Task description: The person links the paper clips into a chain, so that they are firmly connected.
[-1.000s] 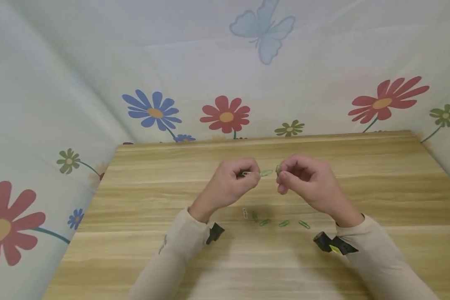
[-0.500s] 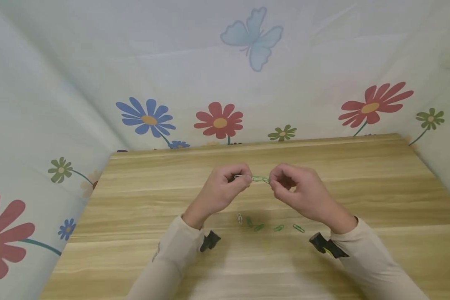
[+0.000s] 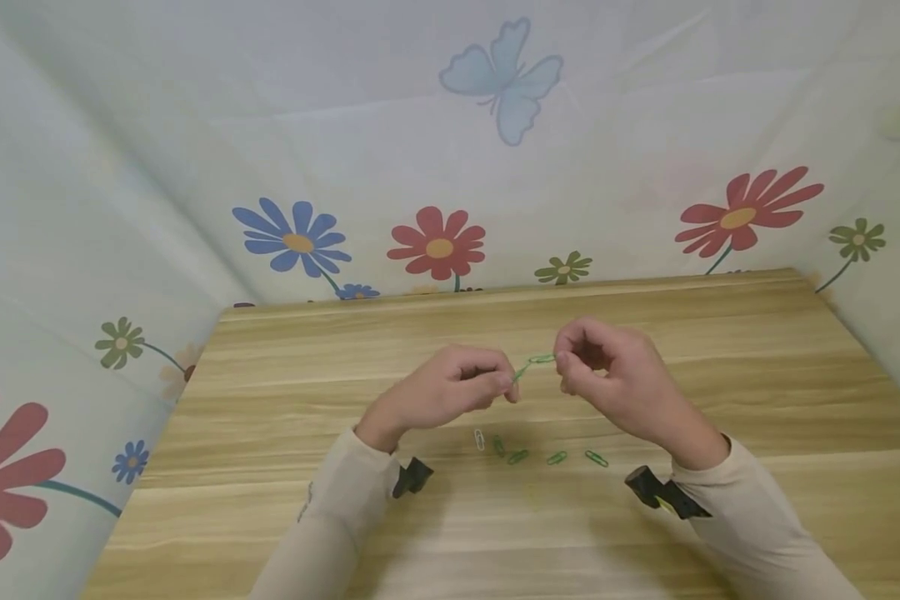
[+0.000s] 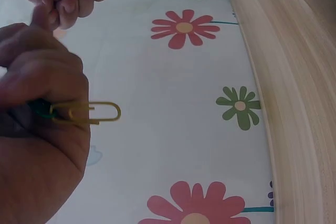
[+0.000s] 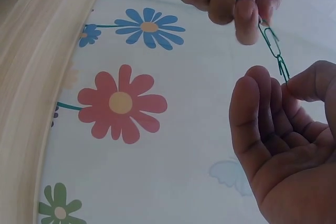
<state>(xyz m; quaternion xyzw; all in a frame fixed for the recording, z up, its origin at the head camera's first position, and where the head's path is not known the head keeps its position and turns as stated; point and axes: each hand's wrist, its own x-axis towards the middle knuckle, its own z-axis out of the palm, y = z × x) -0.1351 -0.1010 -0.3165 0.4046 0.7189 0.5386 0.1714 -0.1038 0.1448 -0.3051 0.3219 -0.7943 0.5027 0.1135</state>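
Observation:
Above the table, my left hand (image 3: 450, 385) pinches a green paper clip (image 5: 271, 40) between thumb and fingers. Linked to its far end is a second green paper clip (image 5: 284, 70), whose other end my right hand (image 3: 621, 375) pinches with thumb and forefinger. The two linked clips span the gap between the hands. In the left wrist view a yellow paper clip (image 4: 109, 112) sticks out from under the curled left fingers, with a bit of green at its inner end; the rest of that chain is hidden in the hand.
On the wooden table (image 3: 270, 400) below the hands lie a white paper clip (image 3: 480, 439) and several loose green ones, one of them a green paper clip (image 3: 596, 458) at the right end of the row. A flower-printed curtain (image 3: 390, 158) stands behind the table.
A second ago the right hand's clip was apart from the left hand's chain. The hands came together, then drew apart, with the two green clips now linked. The left hand has lowered slightly.

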